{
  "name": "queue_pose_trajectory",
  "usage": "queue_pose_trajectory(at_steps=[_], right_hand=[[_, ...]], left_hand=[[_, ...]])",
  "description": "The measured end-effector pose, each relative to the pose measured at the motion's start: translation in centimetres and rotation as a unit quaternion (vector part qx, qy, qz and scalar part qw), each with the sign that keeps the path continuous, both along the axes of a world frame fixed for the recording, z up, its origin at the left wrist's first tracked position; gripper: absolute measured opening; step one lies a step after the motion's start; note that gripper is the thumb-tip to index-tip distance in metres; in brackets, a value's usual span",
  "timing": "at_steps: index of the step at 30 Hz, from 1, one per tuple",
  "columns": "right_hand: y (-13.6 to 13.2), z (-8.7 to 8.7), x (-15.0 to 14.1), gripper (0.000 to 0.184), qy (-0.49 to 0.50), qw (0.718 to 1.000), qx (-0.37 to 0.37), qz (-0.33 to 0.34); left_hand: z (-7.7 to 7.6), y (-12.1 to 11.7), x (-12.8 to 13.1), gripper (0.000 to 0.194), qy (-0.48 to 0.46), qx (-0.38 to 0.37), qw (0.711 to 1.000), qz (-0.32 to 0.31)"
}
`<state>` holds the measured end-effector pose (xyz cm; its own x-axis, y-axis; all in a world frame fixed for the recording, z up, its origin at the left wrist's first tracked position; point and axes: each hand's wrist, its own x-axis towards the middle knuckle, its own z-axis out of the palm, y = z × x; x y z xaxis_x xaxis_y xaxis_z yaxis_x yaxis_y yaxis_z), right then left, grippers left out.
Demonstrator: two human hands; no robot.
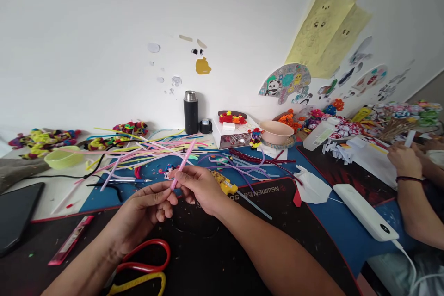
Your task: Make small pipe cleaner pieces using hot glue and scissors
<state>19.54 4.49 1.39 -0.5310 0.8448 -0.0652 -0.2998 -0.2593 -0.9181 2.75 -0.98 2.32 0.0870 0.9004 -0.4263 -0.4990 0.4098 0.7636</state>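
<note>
Pink and slender, the strip (186,158) is held above the dark mat (215,263), slanting upward to the right with its upper end free. The left hand (144,204) pinches the lower end between thumb and fingers; the right hand (201,186) grips the strip just above, thumb pressed against it. The two hands are close together. Scissors (144,268) with one red and one yellow handle lie on the mat beside the left forearm. To their left is a pink packet (71,241), followed by a dark flat device (21,217). A yellow tool (228,187) lies beyond the right hand, partly covered. Farther back are a pen (138,180) and a loose spread of thin coloured stems (163,148). A black flask (191,115) stands by the wall (104,46), left of a white box (217,132) and a peach bowl (276,133). At right, a white power bank (364,212) rests on the blue surface (347,236), near a co-worker's hand (404,161).
</note>
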Motion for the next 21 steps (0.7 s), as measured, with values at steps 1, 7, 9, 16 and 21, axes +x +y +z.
queue_pose_trajectory(at_steps=[1, 7, 9, 16, 21], right_hand=[[0.0, 0.1, 0.0, 0.047, 0.000, 1.000, 0.004, -0.006], [0.4, -0.1, 0.0, 0.045, -0.005, 0.999, 0.029, -0.045], [0.4, -0.3, -0.1, 0.045, -0.008, 0.998, 0.029, -0.054], [0.4, -0.5, -0.1, 0.047, -0.019, 0.998, 0.030, -0.055], [0.5, -0.9, 0.0, 0.048, -0.015, 0.998, 0.040, -0.049]], left_hand=[[0.0, 0.0, 0.0, 0.023, 0.004, 0.000, 1.000, -0.004], [0.1, -0.3, 0.8, 0.037, 0.092, 0.084, 0.992, -0.032], [0.0, -0.4, 0.9, 0.042, 0.152, 0.125, 0.979, -0.055], [-0.9, 0.0, 0.4, 0.053, 0.267, 0.189, 0.940, -0.098], [-0.7, 0.1, 0.4, 0.060, 0.321, 0.187, 0.923, -0.097]])
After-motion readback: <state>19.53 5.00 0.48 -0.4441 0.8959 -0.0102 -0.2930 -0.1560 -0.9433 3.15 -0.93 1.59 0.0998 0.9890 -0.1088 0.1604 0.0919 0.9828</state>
